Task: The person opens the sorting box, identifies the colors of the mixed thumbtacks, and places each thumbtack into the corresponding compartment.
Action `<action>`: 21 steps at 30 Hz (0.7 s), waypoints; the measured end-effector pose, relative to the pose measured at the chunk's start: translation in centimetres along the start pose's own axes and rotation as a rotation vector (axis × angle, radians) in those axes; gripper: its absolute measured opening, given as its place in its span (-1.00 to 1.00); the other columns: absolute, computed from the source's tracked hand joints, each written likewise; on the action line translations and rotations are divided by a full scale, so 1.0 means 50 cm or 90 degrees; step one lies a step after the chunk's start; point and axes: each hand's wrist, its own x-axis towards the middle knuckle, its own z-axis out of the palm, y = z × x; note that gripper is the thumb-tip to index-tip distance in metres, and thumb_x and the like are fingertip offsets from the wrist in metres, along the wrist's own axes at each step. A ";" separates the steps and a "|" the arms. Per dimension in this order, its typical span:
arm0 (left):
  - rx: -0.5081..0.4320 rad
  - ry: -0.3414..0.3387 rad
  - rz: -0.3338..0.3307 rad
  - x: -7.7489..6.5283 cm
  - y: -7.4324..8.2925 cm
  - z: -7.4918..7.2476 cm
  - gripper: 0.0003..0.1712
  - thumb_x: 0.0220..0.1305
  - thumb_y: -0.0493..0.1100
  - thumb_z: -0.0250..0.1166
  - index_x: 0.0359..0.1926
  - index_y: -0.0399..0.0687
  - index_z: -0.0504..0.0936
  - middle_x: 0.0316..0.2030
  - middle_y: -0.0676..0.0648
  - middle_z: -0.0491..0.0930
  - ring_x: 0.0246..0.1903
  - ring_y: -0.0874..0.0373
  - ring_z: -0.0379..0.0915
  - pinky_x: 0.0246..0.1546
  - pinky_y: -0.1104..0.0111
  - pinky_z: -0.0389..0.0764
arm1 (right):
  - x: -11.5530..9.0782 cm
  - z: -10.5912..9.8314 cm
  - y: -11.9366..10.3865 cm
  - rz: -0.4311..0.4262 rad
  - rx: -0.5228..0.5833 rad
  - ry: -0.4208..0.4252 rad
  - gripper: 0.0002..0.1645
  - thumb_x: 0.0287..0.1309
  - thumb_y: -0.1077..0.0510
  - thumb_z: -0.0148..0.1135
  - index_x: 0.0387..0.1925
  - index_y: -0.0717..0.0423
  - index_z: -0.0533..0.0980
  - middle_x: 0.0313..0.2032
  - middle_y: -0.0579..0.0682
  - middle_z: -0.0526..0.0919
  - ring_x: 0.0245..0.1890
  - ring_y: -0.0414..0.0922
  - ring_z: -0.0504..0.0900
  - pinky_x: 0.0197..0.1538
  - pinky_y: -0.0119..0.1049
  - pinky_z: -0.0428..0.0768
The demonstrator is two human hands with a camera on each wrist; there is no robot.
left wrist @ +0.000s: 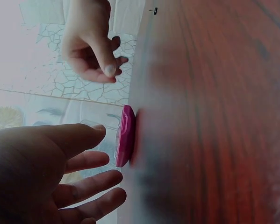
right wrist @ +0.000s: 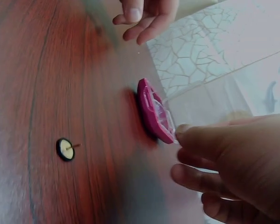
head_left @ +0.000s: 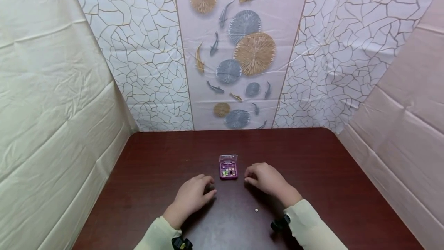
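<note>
A small magenta case [head_left: 228,169] sits mid-table with its clear hinged lid [head_left: 228,158] raised. Tiny coloured pieces lie in its compartments. To the case's left is my left hand [head_left: 195,195], thumb and fingers apart and relaxed, nothing between them. On the other side my right hand [head_left: 267,178] hovers with loosely bent fingers and no object showing in them. In the right wrist view the thumb overlaps the edge of the case [right wrist: 151,112]. A small round stud [right wrist: 65,149] with a dark rim, pale face and thin pin lies on the table, nearer me than the right hand.
The dark red-brown table [head_left: 156,153] has a tiny pale speck [head_left: 187,160] left of the case. Patterned cloth [head_left: 152,49] hangs behind its far edge, and plain cream cloth [head_left: 59,88] lines the sides. A black wrist camera [head_left: 280,223] sits at the right sleeve.
</note>
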 end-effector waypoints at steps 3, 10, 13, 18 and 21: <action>0.000 0.003 0.004 -0.002 0.000 0.001 -0.65 0.22 0.17 0.32 -0.08 0.13 0.68 -0.29 0.08 0.63 -0.37 0.25 0.48 -0.31 0.18 0.62 | -0.017 -0.006 0.004 -0.033 0.015 -0.037 -0.96 0.16 0.00 0.37 -0.40 -0.21 0.66 -0.43 -0.33 0.65 -0.42 -0.36 0.52 -0.29 -0.21 0.66; -0.002 0.006 0.007 0.001 -0.001 0.003 -0.67 0.21 0.16 0.33 -0.09 0.14 0.68 -0.30 0.09 0.63 -0.38 0.26 0.47 -0.32 0.19 0.61 | -0.045 -0.016 0.006 -0.093 0.068 -0.131 -0.91 0.19 0.02 0.34 -0.44 -0.20 0.67 -0.48 -0.37 0.64 -0.47 -0.40 0.52 -0.33 -0.28 0.65; -0.002 0.005 0.009 0.001 0.000 0.005 -0.67 0.21 0.16 0.34 -0.09 0.14 0.68 -0.31 0.10 0.63 -0.39 0.27 0.46 -0.34 0.20 0.61 | -0.058 -0.022 0.005 -0.105 0.086 -0.159 -0.90 0.18 0.02 0.35 -0.45 -0.21 0.67 -0.49 -0.38 0.63 -0.48 -0.41 0.52 -0.35 -0.31 0.64; -0.001 0.010 0.014 -0.003 0.002 0.007 -0.67 0.21 0.16 0.33 -0.10 0.13 0.68 -0.31 0.09 0.62 -0.39 0.27 0.46 -0.34 0.20 0.61 | -0.077 -0.026 0.005 -0.116 0.108 -0.179 -0.92 0.13 -0.01 0.40 -0.46 -0.24 0.66 -0.50 -0.37 0.65 -0.52 -0.41 0.50 -0.41 -0.36 0.59; -0.001 0.015 0.020 -0.004 0.003 0.009 -0.67 0.20 0.16 0.33 -0.10 0.13 0.68 -0.31 0.09 0.63 -0.39 0.26 0.47 -0.33 0.19 0.61 | -0.087 -0.021 0.008 -0.116 0.119 -0.192 -0.92 0.07 -0.03 0.44 -0.47 -0.25 0.66 -0.51 -0.37 0.65 -0.55 -0.42 0.49 -0.47 -0.40 0.55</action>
